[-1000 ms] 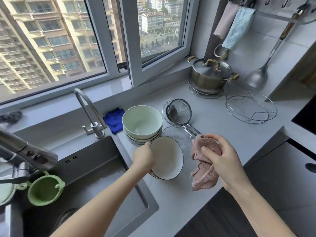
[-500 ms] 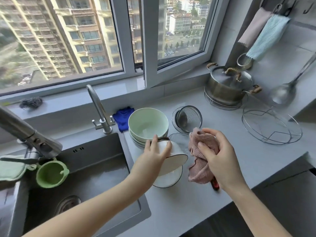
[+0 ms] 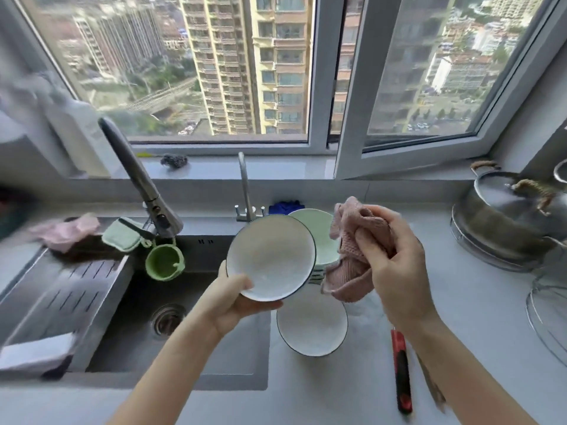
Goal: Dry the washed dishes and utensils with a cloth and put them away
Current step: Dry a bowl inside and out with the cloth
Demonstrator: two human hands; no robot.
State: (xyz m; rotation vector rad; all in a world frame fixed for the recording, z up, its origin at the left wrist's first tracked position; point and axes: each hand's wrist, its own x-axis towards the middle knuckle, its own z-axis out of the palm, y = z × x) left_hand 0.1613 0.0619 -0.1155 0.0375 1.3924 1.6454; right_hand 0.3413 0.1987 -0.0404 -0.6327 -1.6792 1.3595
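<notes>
Above the sink [image 3: 184,357], left hand [image 3: 228,302] gripping white bowl [image 3: 271,257], right hand [image 3: 395,265] clutching pink cloth [image 3: 352,271]

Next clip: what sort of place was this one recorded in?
A home kitchen, probably in a high-rise flat. A steel sink is set into the counter, a lidded pot stands on that counter, and apartment towers fill the window.
</notes>
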